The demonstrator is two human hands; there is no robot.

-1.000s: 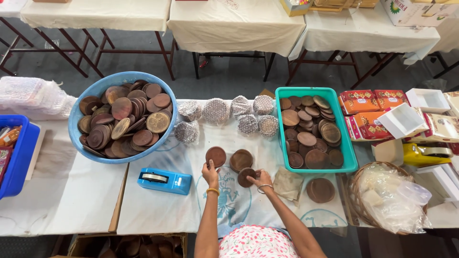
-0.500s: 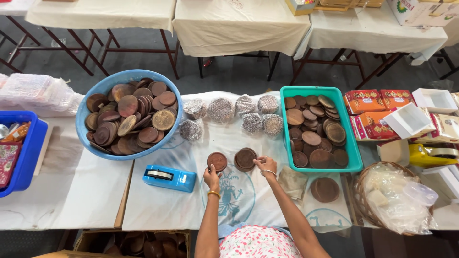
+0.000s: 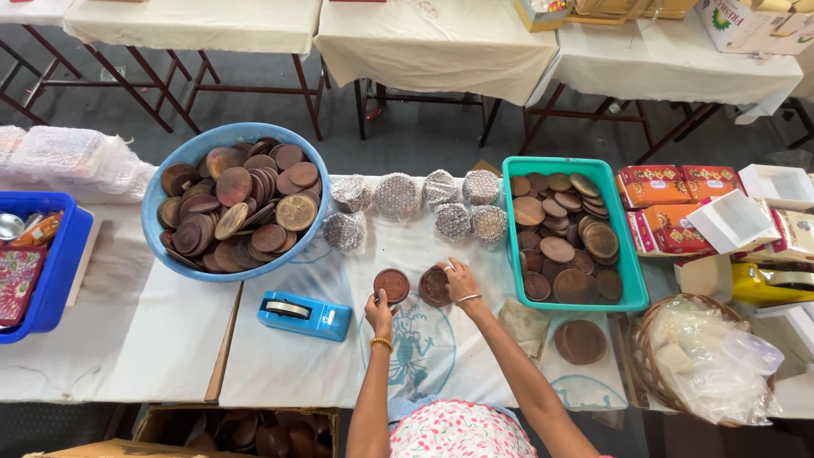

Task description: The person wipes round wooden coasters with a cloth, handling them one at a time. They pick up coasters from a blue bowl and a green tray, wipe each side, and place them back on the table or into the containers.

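White-clothed worktop (image 3: 280,365) seen from above. Left hand (image 3: 379,311) touches the edge of a round brown disc (image 3: 392,285) with curled fingers; right hand (image 3: 460,282) pinches a second brown disc (image 3: 435,287) just beside the teal rectangular tray (image 3: 629,263) of discs.

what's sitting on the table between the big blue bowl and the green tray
In the head view, a cluster of round foil-wrapped packets lies on the white cloth between the blue bowl and the green tray, in two rough rows.
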